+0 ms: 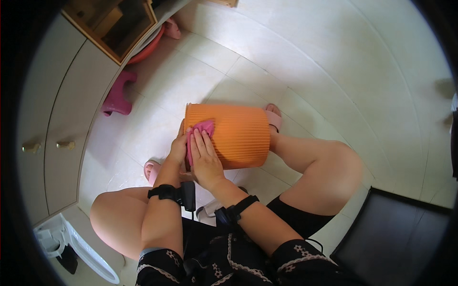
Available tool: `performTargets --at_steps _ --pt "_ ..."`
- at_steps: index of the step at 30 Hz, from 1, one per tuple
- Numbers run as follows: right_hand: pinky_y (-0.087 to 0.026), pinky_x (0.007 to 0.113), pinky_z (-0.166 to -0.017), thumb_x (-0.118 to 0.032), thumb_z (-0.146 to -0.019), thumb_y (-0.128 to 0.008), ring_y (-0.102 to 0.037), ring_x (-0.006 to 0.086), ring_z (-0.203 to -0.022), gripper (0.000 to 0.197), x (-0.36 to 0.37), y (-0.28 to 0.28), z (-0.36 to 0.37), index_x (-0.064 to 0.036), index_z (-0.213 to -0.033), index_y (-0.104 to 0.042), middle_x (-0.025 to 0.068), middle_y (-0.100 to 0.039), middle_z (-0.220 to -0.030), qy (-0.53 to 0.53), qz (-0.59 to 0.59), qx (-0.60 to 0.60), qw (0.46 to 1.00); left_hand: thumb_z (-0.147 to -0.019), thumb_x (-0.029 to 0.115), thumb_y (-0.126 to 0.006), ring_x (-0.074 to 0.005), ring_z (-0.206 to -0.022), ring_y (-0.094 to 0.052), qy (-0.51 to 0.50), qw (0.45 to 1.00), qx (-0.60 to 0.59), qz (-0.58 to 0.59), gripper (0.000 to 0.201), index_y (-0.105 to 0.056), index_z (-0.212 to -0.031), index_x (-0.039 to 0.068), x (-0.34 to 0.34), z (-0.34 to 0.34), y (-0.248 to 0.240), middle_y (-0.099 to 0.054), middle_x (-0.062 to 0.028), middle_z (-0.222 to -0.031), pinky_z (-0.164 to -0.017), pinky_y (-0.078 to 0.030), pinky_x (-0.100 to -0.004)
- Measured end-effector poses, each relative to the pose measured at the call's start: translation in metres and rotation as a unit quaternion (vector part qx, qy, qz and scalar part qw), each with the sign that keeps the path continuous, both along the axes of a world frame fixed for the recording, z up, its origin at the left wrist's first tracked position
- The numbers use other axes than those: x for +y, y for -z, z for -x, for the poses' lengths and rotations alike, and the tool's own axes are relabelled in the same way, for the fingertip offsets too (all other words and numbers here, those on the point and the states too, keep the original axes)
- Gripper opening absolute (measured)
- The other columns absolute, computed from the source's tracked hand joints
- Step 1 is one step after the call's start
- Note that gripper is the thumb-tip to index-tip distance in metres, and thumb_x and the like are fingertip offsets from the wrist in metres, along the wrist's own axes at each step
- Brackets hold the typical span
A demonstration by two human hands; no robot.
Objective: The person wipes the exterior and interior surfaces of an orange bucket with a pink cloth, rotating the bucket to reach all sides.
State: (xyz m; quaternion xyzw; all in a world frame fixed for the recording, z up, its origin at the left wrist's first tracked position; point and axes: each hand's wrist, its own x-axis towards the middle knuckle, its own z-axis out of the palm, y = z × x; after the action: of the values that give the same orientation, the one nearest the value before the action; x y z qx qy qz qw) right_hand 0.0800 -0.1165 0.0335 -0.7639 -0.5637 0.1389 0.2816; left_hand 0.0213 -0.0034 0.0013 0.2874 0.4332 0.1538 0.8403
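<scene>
An orange ribbed bin (pixel 243 136) lies on its side between my legs, its left end toward my hands. My left hand (pixel 178 148) grips the bin's left edge, with some of its fingers hidden behind or inside the rim. With fingers stretched out, my right hand (pixel 206 159) presses a pink cloth (pixel 206 126) against the ribbed side near that same edge. The cloth shows above the fingertips and along the left of the hand. Whether the bin touches the floor is hidden.
Pale tiles (pixel 157 105) cover the floor. On the left are a cabinet (pixel 67 124) with knobs, a pink stool (pixel 119 95) and a red basin (pixel 145 50). A white toilet seat (pixel 90 252) shows at lower left. A dark flat panel (pixel 396 233) stands at lower right.
</scene>
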Motion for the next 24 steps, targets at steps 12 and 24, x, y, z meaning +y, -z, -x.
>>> performTargets --at_steps 12,24 --pt "-0.023 0.042 -0.115 0.003 -0.075 -0.057 -0.024 0.0361 -0.139 0.063 -0.060 0.015 -0.133 -0.0032 -0.136 -0.042 0.0161 -0.033 -0.148 0.284 0.058 0.053 0.955 -0.098 0.029 -0.048 -0.0223 -0.124 -0.045 0.035 0.979 0.051 -0.195 0.062 -0.021 -0.151 0.009 -0.003 0.008 0.022 -0.044 -0.0128 -0.139 -0.104 -0.033 -0.0302" --pt "-0.027 0.043 -0.113 -0.002 -0.079 -0.054 -0.029 0.0402 -0.136 0.055 0.008 0.006 -0.088 0.0002 -0.133 -0.045 0.0186 -0.036 -0.145 0.092 0.012 0.003 0.996 -0.098 0.008 -0.041 -0.0268 -0.130 -0.041 -0.046 0.781 0.329 -0.530 0.045 -0.037 -0.143 0.007 -0.007 0.065 0.005 -0.043 -0.0146 -0.141 -0.110 -0.029 -0.0335"
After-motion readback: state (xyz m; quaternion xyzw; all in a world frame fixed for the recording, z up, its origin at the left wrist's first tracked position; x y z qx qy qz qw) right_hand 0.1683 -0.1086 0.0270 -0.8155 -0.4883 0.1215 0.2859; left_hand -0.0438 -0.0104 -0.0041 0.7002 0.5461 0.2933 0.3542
